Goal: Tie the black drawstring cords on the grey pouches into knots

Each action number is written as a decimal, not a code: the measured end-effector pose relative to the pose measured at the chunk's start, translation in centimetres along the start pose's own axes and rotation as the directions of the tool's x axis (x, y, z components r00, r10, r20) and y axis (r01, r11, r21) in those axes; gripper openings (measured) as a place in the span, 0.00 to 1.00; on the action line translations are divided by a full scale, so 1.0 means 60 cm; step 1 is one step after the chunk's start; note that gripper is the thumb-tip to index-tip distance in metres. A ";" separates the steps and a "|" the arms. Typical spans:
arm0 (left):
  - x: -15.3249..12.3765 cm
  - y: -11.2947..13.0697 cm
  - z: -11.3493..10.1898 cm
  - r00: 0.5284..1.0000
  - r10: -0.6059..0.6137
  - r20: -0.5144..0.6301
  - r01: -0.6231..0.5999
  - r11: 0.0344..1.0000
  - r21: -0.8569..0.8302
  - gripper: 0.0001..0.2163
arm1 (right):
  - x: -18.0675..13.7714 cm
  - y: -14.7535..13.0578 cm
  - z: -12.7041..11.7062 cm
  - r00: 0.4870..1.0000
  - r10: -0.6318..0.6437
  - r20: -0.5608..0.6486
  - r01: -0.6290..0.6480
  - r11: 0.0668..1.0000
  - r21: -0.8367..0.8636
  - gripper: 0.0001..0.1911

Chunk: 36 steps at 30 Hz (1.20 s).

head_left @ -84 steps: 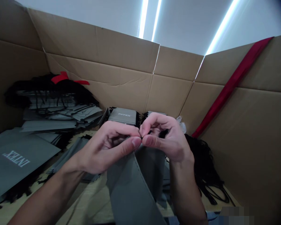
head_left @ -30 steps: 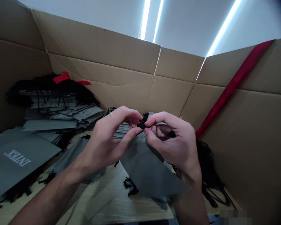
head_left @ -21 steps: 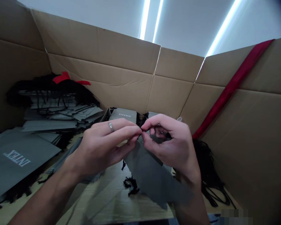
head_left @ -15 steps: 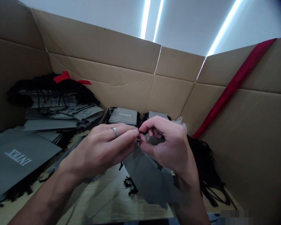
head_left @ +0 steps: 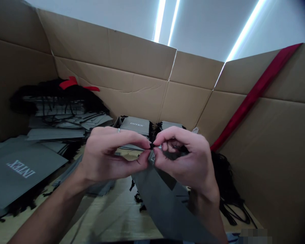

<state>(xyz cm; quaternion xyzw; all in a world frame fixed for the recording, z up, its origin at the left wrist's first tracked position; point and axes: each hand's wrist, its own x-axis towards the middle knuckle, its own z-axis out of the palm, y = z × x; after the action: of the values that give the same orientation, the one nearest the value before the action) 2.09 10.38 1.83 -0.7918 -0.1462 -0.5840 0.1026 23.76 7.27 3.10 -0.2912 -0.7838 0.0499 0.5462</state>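
Both the left hand (head_left: pixel 109 157) and the right hand (head_left: pixel 191 161) pinch a black cord (head_left: pixel 151 145) between thumb and forefinger, fingertips almost touching. The cord sits at the top edge of a grey bag (head_left: pixel 165 203), which hangs below them over the worktop (head_left: pixel 112 217), near stacked bags (head_left: pixel 136 126).

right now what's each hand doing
Left hand: pinching the black cord at the top of the grey bag.
Right hand: pinching the same cord.

Fingers (head_left: pixel 143 145) pinch cord (head_left: pixel 151 146) above grey pouch (head_left: pixel 164 201).
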 end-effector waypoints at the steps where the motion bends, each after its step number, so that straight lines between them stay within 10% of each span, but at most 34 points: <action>1: 0.000 -0.001 0.002 1.000 -0.019 -0.007 0.018 0.998 -0.052 0.10 | 0.000 -0.002 0.000 1.000 0.022 -0.002 -0.022 1.000 0.018 0.10; 14: 0.007 -0.005 0.029 0.957 -0.285 0.050 0.264 0.787 -0.558 0.08 | 0.007 -0.015 0.001 0.971 0.239 -0.004 -0.233 0.951 0.205 0.08; 20: -0.008 -0.004 0.011 0.999 -0.028 -0.016 0.027 0.999 -0.038 0.10 | 0.002 -0.008 0.003 0.979 0.194 -0.059 -0.189 0.978 0.084 0.09; 25: -0.008 0.007 0.005 0.986 0.152 0.065 -0.161 0.968 0.194 0.10 | -0.002 0.000 0.004 0.993 0.099 -0.064 -0.101 0.994 -0.030 0.09; 36: 0.001 0.013 0.022 0.964 -0.262 -0.049 0.230 0.910 -0.346 0.06 | -0.001 -0.003 0.007 0.993 0.077 -0.085 -0.068 0.993 0.097 0.11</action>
<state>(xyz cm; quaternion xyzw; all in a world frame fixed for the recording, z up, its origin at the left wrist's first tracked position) 3.57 10.13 1.52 -0.7445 -0.1376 -0.6453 -0.1020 23.34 7.16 2.97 -0.2955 -0.7444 0.0934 0.5915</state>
